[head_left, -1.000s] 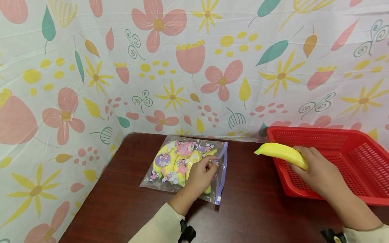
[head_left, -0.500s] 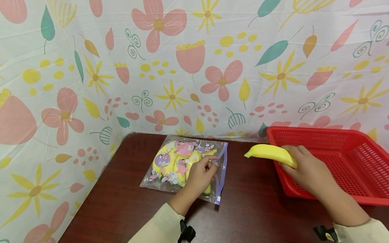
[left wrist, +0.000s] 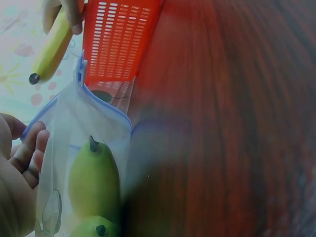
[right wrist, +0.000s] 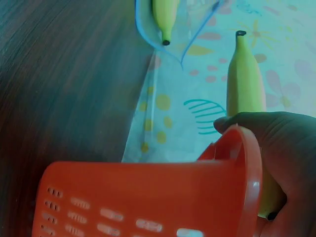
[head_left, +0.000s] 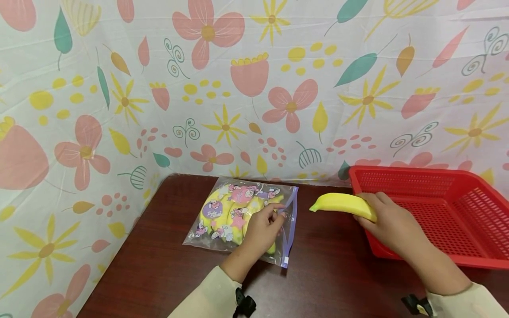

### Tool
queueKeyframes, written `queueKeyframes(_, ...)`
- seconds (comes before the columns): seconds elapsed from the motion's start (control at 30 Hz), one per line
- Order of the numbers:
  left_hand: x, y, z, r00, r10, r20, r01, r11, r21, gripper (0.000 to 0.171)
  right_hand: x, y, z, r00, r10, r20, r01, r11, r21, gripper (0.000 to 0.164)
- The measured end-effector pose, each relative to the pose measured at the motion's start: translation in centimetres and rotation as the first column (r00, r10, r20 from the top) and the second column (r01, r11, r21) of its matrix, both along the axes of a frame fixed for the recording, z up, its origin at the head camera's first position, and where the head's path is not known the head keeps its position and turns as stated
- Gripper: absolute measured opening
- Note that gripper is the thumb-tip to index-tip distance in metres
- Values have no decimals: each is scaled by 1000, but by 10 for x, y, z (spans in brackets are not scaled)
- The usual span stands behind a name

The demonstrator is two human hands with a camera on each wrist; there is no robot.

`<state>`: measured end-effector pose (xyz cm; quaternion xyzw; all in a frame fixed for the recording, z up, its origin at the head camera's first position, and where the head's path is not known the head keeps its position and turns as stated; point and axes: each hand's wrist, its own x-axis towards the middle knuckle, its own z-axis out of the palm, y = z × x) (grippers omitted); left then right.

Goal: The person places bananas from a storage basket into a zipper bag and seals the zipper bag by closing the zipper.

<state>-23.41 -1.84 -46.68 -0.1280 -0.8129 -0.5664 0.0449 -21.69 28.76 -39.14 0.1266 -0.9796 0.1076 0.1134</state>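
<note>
A clear zip bag printed with pink cartoon figures lies flat on the table, with several yellow bananas inside. My left hand pinches the upper layer near its purple zip edge. The left wrist view shows the bag's mouth parted, banana tips facing the opening. In my right hand, another banana is gripped by one end. It is held above the table, between bag and basket, its stem end pointing toward the bag.
A red perforated plastic basket stands to the right, just behind my right hand. Floral cloth hangs along the back and left of the dark wooden table.
My right hand has moved left with the banana, away from over the basket and closer to the bag. The left hand and the bag have stayed put.
</note>
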Motion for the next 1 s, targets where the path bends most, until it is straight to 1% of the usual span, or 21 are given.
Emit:
queueKeyframes(0.2, 1, 0, 1, 1000, -9, 2, 9, 1000, 10, 22, 0, -9, 2, 1000, 9, 29, -10, 1000, 4, 62)
queueKeyframes(0.27, 1, 0, 2, 1000, -13, 1, 13, 1000, 13, 22, 1, -12, 2, 1000, 20, 22, -20, 1000, 14, 61)
queueKeyframes(0.37, 1, 0, 2, 1000, -14, -1, 14, 1000, 15, 22, 1, -17, 2, 999, 35, -1, -35, 999, 32, 61)
queueKeyframes(0.57, 1, 0, 2, 1000, -5, -12, 5, 1000, 2, 24, 4, -30, -1, 994, 71, -78, -64, 994, 86, 59)
queueKeyframes(0.7, 1, 0, 3, 1000, 0, -23, 0, 1000, -7, 23, 5, -39, -2, 989, 97, -111, -87, 992, 96, 57)
queueKeyframes(0.8, 2, 0, 5, 999, 0, -39, -1, 1000, -16, 23, 5, -45, -4, 989, 106, -108, -95, 990, 101, 57)
queueKeyframes(0.9, 2, -1, 6, 998, 3, -61, -5, 1000, -27, 24, 6, -50, -6, 991, 103, -85, -94, 990, 107, 57)
queueKeyframes(1.0, 2, -1, 7, 998, 6, -70, -8, 999, -34, 23, 6, -55, -8, 994, 93, -62, -86, 990, 108, 58)
